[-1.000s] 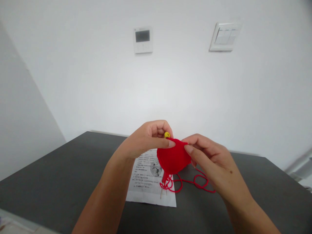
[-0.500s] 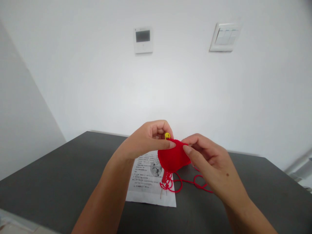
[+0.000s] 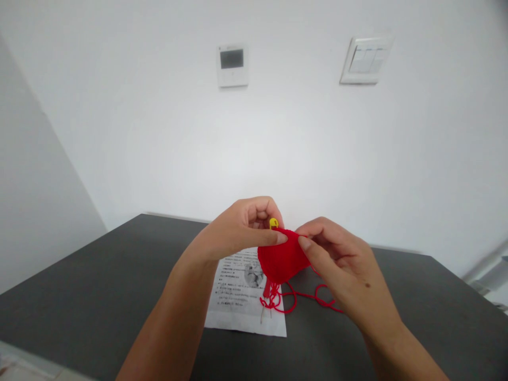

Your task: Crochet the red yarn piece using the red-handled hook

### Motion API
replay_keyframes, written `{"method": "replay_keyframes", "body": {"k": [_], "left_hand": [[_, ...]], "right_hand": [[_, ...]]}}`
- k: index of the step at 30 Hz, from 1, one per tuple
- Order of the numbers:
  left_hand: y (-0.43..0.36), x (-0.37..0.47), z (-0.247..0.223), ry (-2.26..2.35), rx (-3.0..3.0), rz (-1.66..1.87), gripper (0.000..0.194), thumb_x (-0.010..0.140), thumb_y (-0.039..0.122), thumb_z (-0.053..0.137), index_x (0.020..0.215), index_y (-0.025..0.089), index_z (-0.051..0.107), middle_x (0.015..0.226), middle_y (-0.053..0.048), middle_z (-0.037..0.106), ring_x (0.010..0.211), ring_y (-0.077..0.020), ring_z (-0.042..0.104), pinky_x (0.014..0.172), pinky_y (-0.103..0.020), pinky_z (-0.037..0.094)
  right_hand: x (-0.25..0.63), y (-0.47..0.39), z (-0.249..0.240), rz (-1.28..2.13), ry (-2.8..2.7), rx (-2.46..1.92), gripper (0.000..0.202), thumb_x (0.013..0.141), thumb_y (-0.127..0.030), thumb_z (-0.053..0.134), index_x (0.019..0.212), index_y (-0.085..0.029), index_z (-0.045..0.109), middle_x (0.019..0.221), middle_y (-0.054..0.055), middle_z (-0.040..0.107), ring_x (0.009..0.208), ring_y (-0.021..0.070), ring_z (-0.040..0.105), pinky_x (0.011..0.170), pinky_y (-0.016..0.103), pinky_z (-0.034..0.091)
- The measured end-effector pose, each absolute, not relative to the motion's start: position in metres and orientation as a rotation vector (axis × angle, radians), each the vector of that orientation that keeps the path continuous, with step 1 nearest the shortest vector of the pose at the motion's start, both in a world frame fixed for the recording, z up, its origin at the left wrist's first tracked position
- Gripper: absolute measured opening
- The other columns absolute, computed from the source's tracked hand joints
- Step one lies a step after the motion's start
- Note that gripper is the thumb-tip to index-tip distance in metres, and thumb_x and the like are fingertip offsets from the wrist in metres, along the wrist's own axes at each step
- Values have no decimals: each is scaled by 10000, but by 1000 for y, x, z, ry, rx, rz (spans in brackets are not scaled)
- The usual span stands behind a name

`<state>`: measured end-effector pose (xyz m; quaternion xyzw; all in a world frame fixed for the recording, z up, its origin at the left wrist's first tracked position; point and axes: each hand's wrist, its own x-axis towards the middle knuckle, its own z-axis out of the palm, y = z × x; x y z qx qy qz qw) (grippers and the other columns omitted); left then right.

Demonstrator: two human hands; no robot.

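A white wall [image 3: 254,148] rises behind the dark tabletop [image 3: 119,275], where a printed sheet [image 3: 234,296] lies partly hidden by the left hand [image 3: 242,225]. That hand's fingers pinch the upper left of the red piece [image 3: 280,262], raised above the tabletop, while the right hand's [image 3: 341,259] fingers grip its right edge. Red yarn [image 3: 273,301] loops across sheet and tabletop below, and a yellow clip [image 3: 273,223] shows at the red piece's top edge.

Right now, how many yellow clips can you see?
1: a yellow plastic clip at the top edge of the rounded red fabric piece, beside the left hand; others may hide behind.
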<state>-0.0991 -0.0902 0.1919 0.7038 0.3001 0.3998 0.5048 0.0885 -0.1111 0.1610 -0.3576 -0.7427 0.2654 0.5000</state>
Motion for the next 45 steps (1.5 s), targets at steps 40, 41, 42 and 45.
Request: {"method": "replay_keyframes", "body": {"k": [40,41,42,45], "left_hand": [[-90,-99,191,739,1670,964,151,719,186,693,735,155,545,619,46,567,545,-55,471,533,-190,349],[-90,-99,191,737,1670,963,150,719,186,692,735,156,546,620,46,569,547,-56,474,534,-190,351],[-90,-99,191,736,1670,962,151,718,187,693,734,156,546,624,44,572,550,-57,478,535,-191,354],[-89,-98,190,739,1663,958,154,712,188,695,732,156,545,634,39,580,555,-60,490,536,-193,362]], "right_hand": [[87,-110,160,769,-1724,-820,118,870,-258,553,793,-198,621,627,-18,614,535,99,504,492,199,387],[87,-110,160,762,-1727,-821,122,872,-258,549,792,-199,620,627,-18,610,534,99,500,492,200,384],[87,-110,160,755,-1730,-823,126,874,-256,545,791,-199,621,629,-17,607,535,100,498,491,202,382],[89,-110,159,739,-1735,-832,138,874,-246,536,776,-196,618,638,-12,600,544,103,494,497,207,380]]}}
